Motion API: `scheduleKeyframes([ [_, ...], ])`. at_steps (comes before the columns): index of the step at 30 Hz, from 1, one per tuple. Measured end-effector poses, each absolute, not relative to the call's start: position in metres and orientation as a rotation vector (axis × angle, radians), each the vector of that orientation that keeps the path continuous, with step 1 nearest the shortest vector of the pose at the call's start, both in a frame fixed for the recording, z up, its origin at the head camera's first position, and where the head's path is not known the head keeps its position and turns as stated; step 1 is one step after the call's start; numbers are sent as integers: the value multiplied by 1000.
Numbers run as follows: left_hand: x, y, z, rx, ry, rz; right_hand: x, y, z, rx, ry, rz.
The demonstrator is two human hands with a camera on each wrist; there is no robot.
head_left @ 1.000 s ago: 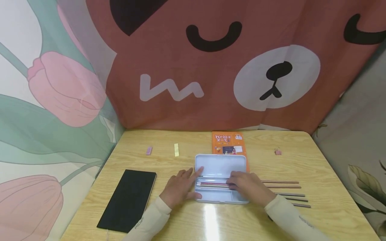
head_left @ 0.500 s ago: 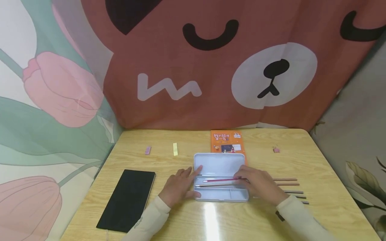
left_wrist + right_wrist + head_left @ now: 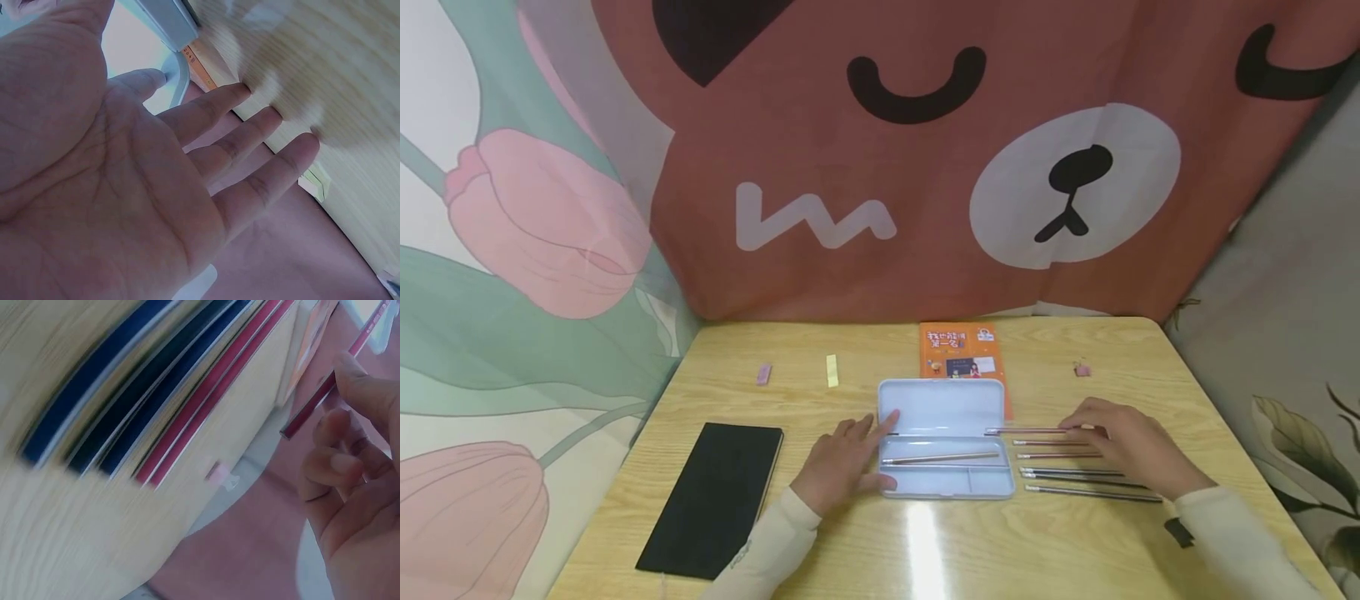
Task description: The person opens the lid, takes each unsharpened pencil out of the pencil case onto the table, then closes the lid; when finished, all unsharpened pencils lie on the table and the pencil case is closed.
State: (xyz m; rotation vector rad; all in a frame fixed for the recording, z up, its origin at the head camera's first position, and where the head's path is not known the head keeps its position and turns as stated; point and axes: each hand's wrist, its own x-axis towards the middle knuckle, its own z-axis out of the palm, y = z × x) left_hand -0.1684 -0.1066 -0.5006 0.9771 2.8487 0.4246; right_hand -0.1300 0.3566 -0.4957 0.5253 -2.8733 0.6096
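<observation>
A white pencil case (image 3: pixel 940 406) lies with its lid folded back. One pencil (image 3: pixel 940 457) is inside its rear compartment. My left hand (image 3: pixel 833 471) steadies the case's left side, thumb at the front corner and index fingertip on the lid; the left wrist view shows its fingers (image 3: pixel 215 112) extended. To the right of the case, my right hand (image 3: pixel 1131 442) pinches a red pencil (image 3: pixel 306 412) between thumb and fingers, its eraser end pointing at the case. Below it in the head view, several red and dark pencils (image 3: pixel 1090 492) lie in a row on the table.
An orange book (image 3: pixel 958 346) lies partly behind the lid. At the left is a black notebook (image 3: pixel 711 500). Toward the back are a purple eraser-like block (image 3: pixel 763 374), a yellow strip (image 3: pixel 832 371) and a pink binder clip (image 3: pixel 1082 369). A dark block (image 3: pixel 1178 532) lies beside the right sleeve.
My right hand has lifted the red pencil out of the case and carried it right, above the row. One pencil stays inside. The left hand keeps its place.
</observation>
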Motion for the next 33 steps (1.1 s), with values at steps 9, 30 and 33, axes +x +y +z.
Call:
scheduleKeyframes([
  [9,-169,-108,-501,974,2838,438,-136,390,-504,497,-2930,629],
  [30,-170,-109,-503,999,2864,394,-148,400,-516,375,-3087,569],
  [33,-171,-108,-503,987,2856,396,-148,401,-516,367,-3095,575],
])
